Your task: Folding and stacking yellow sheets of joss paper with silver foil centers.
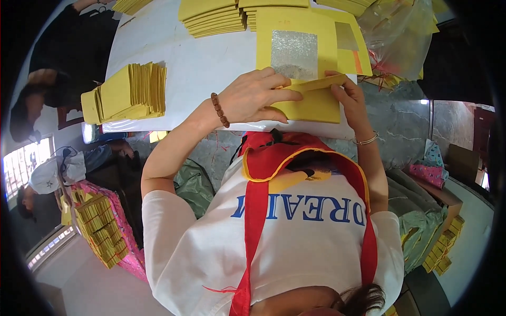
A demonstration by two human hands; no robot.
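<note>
A yellow paper sheet (316, 109) lies at the table's front edge, with a narrow strip along its far side folded up. My right hand (351, 102) pinches the right end of that raised strip between thumb and fingers. At the strip's left end is my left hand (252, 96), its fingers apart and their tips touching the paper; the thumb stretches out near the table edge. Just behind, partly covered by the fold and my left fingers, is yellow paper bearing a silver foil square (294, 50). Another foil-marked yellow sheet (348, 60) sticks out to its right.
On the white table (184, 79) stand a fanned stack of folded yellow papers (132, 92) at left and thick yellow stacks (211, 18) at the back. A clear plastic bag (395, 37) sits back right. Bundled yellow papers (100, 226) fill a pink-lined container at lower left. Other people are at left.
</note>
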